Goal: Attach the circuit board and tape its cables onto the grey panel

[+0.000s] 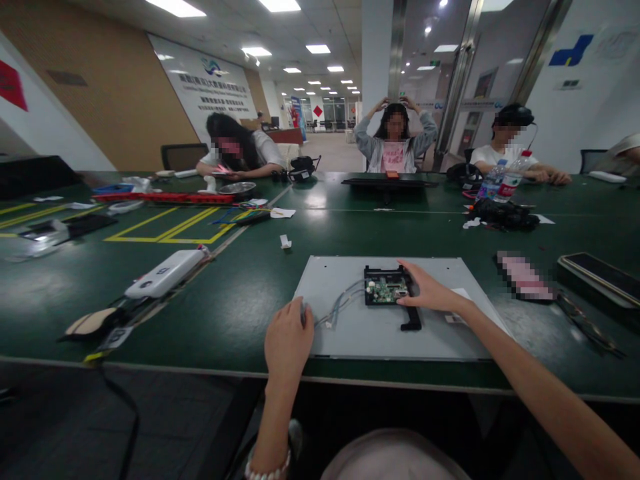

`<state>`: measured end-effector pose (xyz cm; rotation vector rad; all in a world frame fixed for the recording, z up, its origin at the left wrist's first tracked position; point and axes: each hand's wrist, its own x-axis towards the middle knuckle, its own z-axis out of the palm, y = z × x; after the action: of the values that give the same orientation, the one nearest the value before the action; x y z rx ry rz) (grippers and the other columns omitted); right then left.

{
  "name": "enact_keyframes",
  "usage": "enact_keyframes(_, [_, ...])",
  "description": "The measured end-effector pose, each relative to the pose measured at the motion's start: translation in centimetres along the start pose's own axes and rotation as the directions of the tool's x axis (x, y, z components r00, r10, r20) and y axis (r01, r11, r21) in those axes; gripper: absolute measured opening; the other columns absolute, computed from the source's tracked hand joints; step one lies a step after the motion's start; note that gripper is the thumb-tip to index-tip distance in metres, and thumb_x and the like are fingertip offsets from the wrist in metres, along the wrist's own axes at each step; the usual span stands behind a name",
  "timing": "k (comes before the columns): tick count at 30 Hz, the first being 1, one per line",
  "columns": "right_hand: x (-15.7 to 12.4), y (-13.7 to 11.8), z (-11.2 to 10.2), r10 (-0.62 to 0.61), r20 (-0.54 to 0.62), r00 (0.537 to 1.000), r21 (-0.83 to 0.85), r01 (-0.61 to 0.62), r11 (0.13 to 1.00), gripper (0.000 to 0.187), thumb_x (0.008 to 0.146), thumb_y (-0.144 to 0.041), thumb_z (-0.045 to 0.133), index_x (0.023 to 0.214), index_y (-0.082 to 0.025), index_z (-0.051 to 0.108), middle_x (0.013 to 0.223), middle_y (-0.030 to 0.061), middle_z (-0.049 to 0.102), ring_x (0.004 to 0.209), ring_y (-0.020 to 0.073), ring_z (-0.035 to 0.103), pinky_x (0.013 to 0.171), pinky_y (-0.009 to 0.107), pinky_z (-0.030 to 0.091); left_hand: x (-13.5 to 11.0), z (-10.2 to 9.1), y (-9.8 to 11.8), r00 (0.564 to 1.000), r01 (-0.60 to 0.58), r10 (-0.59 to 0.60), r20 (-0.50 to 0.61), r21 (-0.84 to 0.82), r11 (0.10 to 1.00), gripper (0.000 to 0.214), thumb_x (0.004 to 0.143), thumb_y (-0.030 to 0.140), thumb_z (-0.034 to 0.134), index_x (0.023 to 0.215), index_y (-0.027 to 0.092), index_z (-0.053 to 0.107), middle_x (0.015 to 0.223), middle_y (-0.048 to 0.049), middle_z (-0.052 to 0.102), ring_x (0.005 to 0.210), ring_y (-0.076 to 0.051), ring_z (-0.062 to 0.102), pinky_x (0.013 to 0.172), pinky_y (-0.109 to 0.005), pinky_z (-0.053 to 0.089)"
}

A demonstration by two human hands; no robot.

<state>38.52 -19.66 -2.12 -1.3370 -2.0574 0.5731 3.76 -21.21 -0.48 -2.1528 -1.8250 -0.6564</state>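
Note:
A flat light-grey panel [350,340] lies before me on the dark green table. On it sits a green circuit board [386,291] in a black plastic bracket [411,320] with an arm pointing down at its right. My right hand [430,288] grips the bracket's right side, thumb and fingers spread across the board's edge. Thin grey wires [345,300] run from the board's left side toward the panel's left. My left hand [289,337] rests at the panel's left edge with fingers curled. A small dark thing shows at its fingertips, too little visible to name.
A white device [165,273] with a strap lies at left. A pink phone [525,277], glasses [590,323] and a dark case [600,277] lie at right. Bottles [507,183] and a black monitor [387,187] stand farther back. Three people sit across the table.

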Motion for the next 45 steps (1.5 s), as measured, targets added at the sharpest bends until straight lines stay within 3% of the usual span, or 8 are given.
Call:
enact_keyframes(9, [-0.2,-0.4,0.5,-0.028,-0.043,0.999,-0.019,0.027,0.999,0.092,0.075,-0.052,0.069,0.148,-0.026,0.02,0.149,0.0124,0.031,0.135,0.0309,0.032,0.112,0.049,0.026,0.0,-0.2,0.3,0.999,0.021,-0.022,0.033,0.027,0.999,0.034,0.092,0.029,0.037,0.114,0.016,0.06,0.108,-0.0105,0.067,0.097,-0.026,0.06,0.086,-0.037,0.046])
enact_keyframes(14, [-0.1,0.1,0.9,-0.045,-0.066,0.997,-0.036,0.043,0.998,0.093,0.074,-0.05,0.07,0.148,-0.025,0.021,0.148,0.0132,0.032,0.134,0.0299,0.034,0.112,0.048,0.027,1.5,-1.3,-0.9,0.991,0.004,-0.004,0.135,0.006,1.0,0.034,0.092,0.032,0.037,0.114,0.017,0.059,0.11,-0.0099,0.065,0.096,-0.025,0.062,0.083,-0.035,0.048])
enact_keyframes(20, [-0.1,0.2,1.0,-0.048,-0.078,0.996,-0.018,0.047,0.999,0.092,0.074,-0.049,0.07,0.148,-0.026,0.02,0.146,0.0129,0.035,0.133,0.031,0.036,0.11,0.051,0.028,10.9,-1.7,-4.5,0.993,-0.028,0.02,0.115,0.064,0.998,0.04,0.09,0.03,0.041,0.124,0.013,0.053,0.123,-0.0141,0.058,0.106,-0.027,0.059,0.088,-0.035,0.046])
enact_keyframes(24, [-0.2,0.0,1.1,-0.041,-0.066,0.997,-0.016,0.04,0.999,0.092,0.075,-0.05,0.069,0.149,-0.026,0.019,0.147,0.0127,0.034,0.133,0.0307,0.035,0.11,0.05,0.028,17.8,1.5,-6.5,0.982,-0.113,0.111,0.153,0.008,0.994,0.046,0.083,0.021,0.046,0.127,0.012,0.051,0.132,-0.0145,0.051,0.115,-0.025,0.053,0.096,-0.034,0.042])
enact_keyframes(28, [0.0,0.0,1.1,-0.029,-0.06,0.998,-0.035,0.027,0.999,0.092,0.076,-0.051,0.068,0.149,-0.025,0.019,0.149,0.0134,0.031,0.135,0.0303,0.033,0.112,0.05,0.027,21.1,4.8,-8.3,0.928,-0.281,0.289,0.234,-0.068,0.957,0.049,0.08,0.019,0.047,0.129,0.012,0.052,0.139,-0.0119,0.048,0.124,-0.023,0.046,0.106,-0.034,0.033])
enact_keyframes(31, [0.2,-0.1,1.1,-0.029,-0.053,0.998,-0.039,0.027,0.999,0.092,0.075,-0.051,0.068,0.148,-0.025,0.019,0.149,0.0137,0.031,0.135,0.031,0.033,0.111,0.051,0.027,21.9,6.4,-9.8,0.894,-0.349,0.362,0.265,-0.097,0.932,0.045,0.08,0.018,0.047,0.124,0.015,0.058,0.137,-0.0099,0.052,0.126,-0.022,0.046,0.108,-0.033,0.031])
enact_keyframes(36, [0.4,-0.2,1.1,-0.028,-0.041,0.999,-0.044,0.027,0.999,0.092,0.075,-0.05,0.068,0.148,-0.025,0.019,0.149,0.0136,0.031,0.135,0.0311,0.033,0.111,0.051,0.028,22.0,7.2,-11.2,0.922,-0.188,0.174,0.347,0.008,0.982,0.038,0.086,0.023,0.042,0.118,0.019,0.061,0.123,-0.011,0.062,0.113,-0.023,0.057,0.097,-0.032,0.04])
enact_keyframes(45, [0.2,0.1,1.4,-0.031,-0.037,0.999,-0.075,0.028,0.997,0.089,0.076,-0.05,0.066,0.148,-0.026,0.02,0.149,0.0126,0.031,0.136,0.0311,0.032,0.112,0.051,0.027,22.1,7.8,-11.0,0.942,-0.169,0.123,0.313,0.124,0.978,0.038,0.091,0.019,0.034,0.115,0.012,0.063,0.112,-0.0177,0.066,0.104,-0.025,0.061,0.089,-0.032,0.043])
